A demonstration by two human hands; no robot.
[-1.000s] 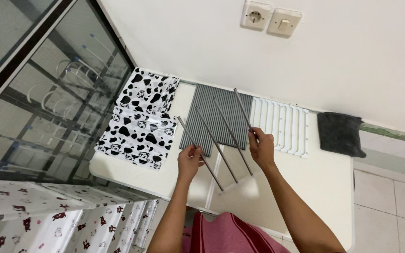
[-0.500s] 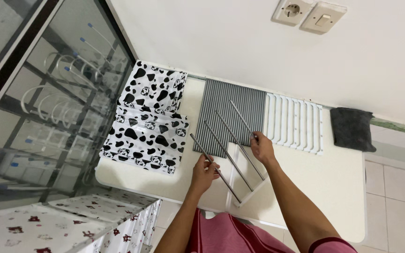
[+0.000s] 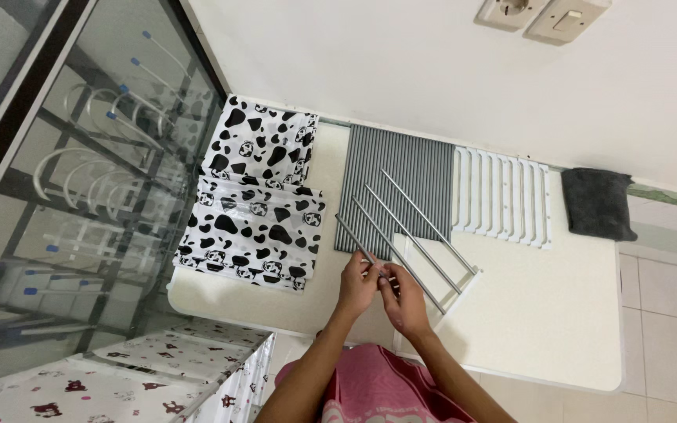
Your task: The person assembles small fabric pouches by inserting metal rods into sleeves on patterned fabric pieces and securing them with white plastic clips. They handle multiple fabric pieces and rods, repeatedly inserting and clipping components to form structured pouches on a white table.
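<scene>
A rack piece (image 3: 413, 239) of several grey metal rods joined to a white bar is held above the white table (image 3: 542, 313). My left hand (image 3: 356, 283) grips the leftmost rod near its lower end. My right hand (image 3: 404, 298) meets it at the same spot, fingers pinching that rod's end. Behind the rods lies a flat stack of grey metal rods (image 3: 397, 176) and beside it a row of white bars (image 3: 503, 196).
Two folded cow-print cloths (image 3: 256, 200) lie at the table's left. A dark grey cloth (image 3: 599, 202) sits at the far right corner. A glass cabinet (image 3: 64, 164) stands left. A wall socket and switch (image 3: 544, 16) are above. A cow-print covered shelf (image 3: 135, 372) is near left.
My right hand left the rightmost rod and came down to the left hand at the leftmost rod's end. The rack piece shifted right and swung round.
</scene>
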